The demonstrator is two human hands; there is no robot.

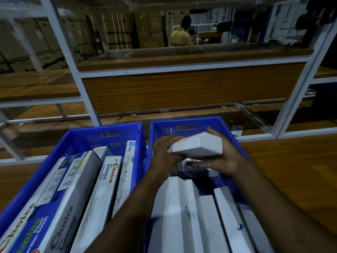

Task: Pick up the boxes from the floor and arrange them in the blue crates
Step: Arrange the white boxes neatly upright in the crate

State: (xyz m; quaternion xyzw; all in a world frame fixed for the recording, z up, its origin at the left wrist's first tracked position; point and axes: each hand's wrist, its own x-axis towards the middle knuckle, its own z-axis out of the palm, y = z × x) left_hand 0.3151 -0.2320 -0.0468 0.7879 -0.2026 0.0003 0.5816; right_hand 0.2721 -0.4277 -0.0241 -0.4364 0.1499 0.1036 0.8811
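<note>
Two blue crates (187, 123) look nearly packed with boxes, while both hands (221, 157), grip clamped on one white box (197, 147), hover above the right-hand crate's far end.

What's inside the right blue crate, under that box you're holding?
Long white boxes lie side by side in the right crate. Under the held box some bare crate floor shows by the far wall; both hands cover the rest.
</note>
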